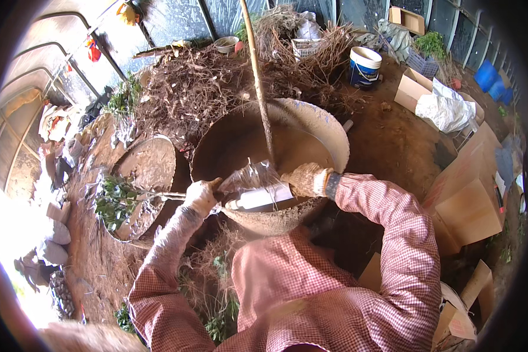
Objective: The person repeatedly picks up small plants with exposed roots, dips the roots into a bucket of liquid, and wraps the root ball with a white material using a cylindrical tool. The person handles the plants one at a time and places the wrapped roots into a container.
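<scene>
My left hand (201, 196), in a pale glove, is closed around a plant stem whose green leaves (114, 202) point left. My right hand (308, 179), in a brown knit glove, holds the right end of a clear plastic bag (253, 178) wrapped around the plant's root end. A white roll-like piece (264, 196) lies just under the bag, near both hands; what bears it is hidden. Below them is a large round tub (339, 136) with muddy brown liquid (299, 141). A long wooden stick (258, 83) stands in the liquid, leaning up and away.
A heap of bare roots (180, 92) lies behind the tub. At the left is a round, shallow container (165, 154). A blue and white bucket (364, 68) stands at the back right. Cardboard boxes (466, 193) line the right side. Leafy seedlings (220, 303) lie near my body.
</scene>
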{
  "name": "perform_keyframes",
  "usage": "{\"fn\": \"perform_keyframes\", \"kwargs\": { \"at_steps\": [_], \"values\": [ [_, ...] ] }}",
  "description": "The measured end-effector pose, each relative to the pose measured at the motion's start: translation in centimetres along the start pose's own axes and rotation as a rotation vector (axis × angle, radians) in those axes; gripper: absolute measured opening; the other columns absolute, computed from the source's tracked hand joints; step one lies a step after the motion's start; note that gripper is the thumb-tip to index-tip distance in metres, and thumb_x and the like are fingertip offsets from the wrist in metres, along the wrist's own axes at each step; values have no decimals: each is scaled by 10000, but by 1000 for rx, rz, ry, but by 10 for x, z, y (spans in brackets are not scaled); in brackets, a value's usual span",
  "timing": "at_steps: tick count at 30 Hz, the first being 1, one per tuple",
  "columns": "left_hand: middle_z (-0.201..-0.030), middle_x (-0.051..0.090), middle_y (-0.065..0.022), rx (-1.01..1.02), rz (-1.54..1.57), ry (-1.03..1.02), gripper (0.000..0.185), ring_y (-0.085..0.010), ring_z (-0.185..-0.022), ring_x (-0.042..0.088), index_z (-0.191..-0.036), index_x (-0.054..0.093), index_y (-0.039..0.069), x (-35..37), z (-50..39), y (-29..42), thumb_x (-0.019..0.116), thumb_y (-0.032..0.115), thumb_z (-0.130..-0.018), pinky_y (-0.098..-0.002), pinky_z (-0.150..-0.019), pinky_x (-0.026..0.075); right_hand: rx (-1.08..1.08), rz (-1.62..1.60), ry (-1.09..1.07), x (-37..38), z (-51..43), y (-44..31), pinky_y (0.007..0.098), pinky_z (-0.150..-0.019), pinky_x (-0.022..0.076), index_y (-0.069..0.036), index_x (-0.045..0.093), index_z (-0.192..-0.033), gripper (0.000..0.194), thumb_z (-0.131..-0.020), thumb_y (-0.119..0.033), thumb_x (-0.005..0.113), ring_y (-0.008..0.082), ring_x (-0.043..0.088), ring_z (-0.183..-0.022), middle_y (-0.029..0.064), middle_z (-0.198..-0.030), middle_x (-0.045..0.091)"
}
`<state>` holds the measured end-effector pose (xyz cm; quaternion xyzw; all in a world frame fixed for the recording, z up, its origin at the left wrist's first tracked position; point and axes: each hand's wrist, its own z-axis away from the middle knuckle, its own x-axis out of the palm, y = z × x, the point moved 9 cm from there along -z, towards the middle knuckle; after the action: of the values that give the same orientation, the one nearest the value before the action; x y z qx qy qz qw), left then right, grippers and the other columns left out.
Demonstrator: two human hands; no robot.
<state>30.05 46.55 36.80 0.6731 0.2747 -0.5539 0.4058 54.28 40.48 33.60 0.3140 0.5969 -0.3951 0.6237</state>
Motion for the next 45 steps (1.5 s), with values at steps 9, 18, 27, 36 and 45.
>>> {"fn": "perform_keyframes", "kwargs": {
  "at_steps": [9, 18, 27, 36, 45],
  "values": [
    [-920, 688, -176, 100, 14, 32, 500, -314, -862, 669, -1189, 633, 115, 23, -13, -17, 716, 317, -739, -389, -763, 532, 63, -165, 435, -96, 33, 28, 473, -684, 490, -132, 616, -1024, 220, -879, -287, 560, 335, 657, -739, 130, -800, 673],
    [-880, 698, -168, 61, 150, 105, 451, -294, -808, 688, -1122, 659, 58, 4, -3, -37, 738, 277, -736, -370, -721, 542, -92, -35, 219, -85, 52, 11, 429, -691, 512, -142, 628, -1002, 211, -850, -284, 599, 311, 661, -795, 107, -803, 671],
    [-920, 702, -55, -11, 710, -37, 299, -146, -800, 663, -1077, 656, -3, 6, 7, -7, 619, -48, -783, -279, -725, 529, -84, -115, 283, -97, 75, 19, 387, -666, 518, -110, 682, -933, 190, -851, -265, 609, 251, 647, -695, 95, -772, 669],
    [-975, 674, -112, 30, 1221, -146, 259, -206, -850, 665, -1087, 629, -48, 28, -10, 8, 551, -70, -841, -319, -720, 560, 381, -2045, 172, 43, 59, 42, 237, -366, 372, -89, 593, -1073, 329, -927, -373, 516, 74, 437, -424, -14, -607, 508],
    [-869, 680, -77, -179, 1134, 300, 267, -171, -707, 649, -1020, 648, -1, 25, -84, -45, 610, -43, -759, -317, -588, 523, 325, -352, 847, -69, 84, -48, 355, -588, 561, -163, 381, -1403, 528, -934, -334, 553, 232, 650, -701, 124, -919, 665]
  ]
}}
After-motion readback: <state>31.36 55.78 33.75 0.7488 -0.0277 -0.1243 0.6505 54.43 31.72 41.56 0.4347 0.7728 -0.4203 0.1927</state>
